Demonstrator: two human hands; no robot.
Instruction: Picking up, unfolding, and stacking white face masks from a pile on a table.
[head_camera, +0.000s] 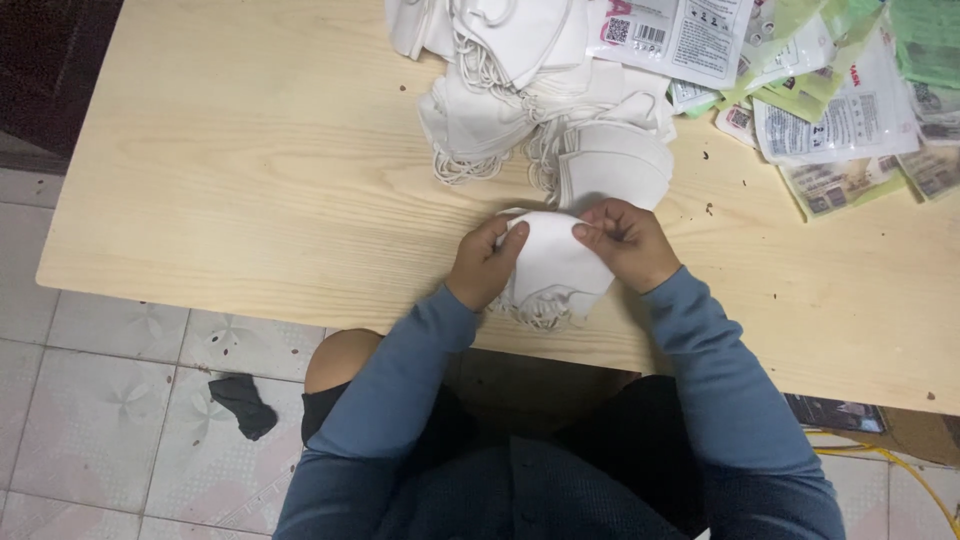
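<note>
A small stack of white folded face masks (553, 268) with elastic loops rests near the table's front edge, held between both hands. My left hand (486, 262) grips its left side, thumb on top. My right hand (626, 242) pinches its upper right corner. Just behind the hands lies a large heap of the same white masks (540, 100) with tangled ear loops. Both arms wear blue sleeves.
The light wooden table (250, 170) stretches left of the hands. Flat printed packets, white and green (830, 110), are spread at the back right. On the tiled floor lie a dark cloth (243, 403) at left and a yellow cable (900, 465) at right.
</note>
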